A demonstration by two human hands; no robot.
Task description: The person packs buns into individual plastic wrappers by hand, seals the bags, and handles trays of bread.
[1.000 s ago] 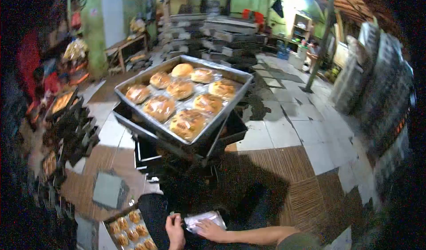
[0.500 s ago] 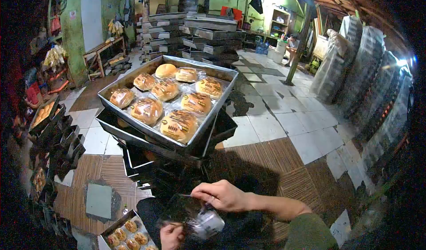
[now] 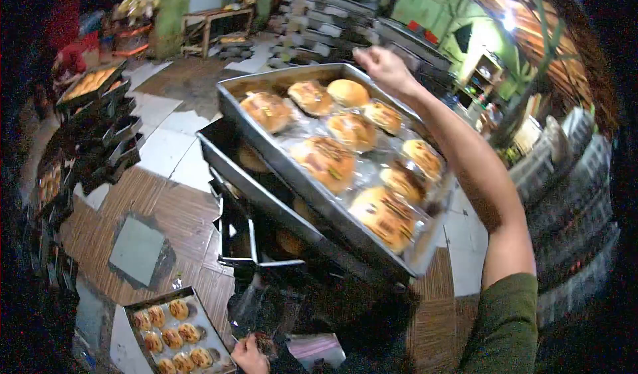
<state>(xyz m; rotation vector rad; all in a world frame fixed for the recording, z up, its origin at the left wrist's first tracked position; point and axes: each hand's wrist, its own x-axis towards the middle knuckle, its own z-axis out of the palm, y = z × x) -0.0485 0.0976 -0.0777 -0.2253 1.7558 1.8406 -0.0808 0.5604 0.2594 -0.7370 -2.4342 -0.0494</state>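
Observation:
My right hand (image 3: 385, 72) reaches over the far rim of a metal baking tray (image 3: 312, 204). Its fingers are curled and slightly blurred; I cannot tell whether they grip the rim. Several buns in clear wrappers (image 3: 322, 165) lie in the tray, along with one plain, seemingly unwrapped bun (image 3: 347, 93). Low in view, my left hand (image 3: 250, 355) is closed with its fingertips pinched, at a small brownish item in clear plastic (image 3: 266, 344). Beside it, flat clear plastic bags (image 3: 316, 351) rest near my lap.
Dark trays (image 3: 252, 191) are stacked crookedly under the top tray. A smaller-looking tray of buns (image 3: 176, 334) sits on the floor at lower left. More trays (image 3: 93, 85) stand at left. Tall plastic-covered stacks (image 3: 571, 194) line the right, and a wooden bench (image 3: 216, 25) stands behind.
My right hand has left the plastic near my lap and swung up over the tray. My left hand stays low. The view has tilted and shifted left, and the tray looks closer.

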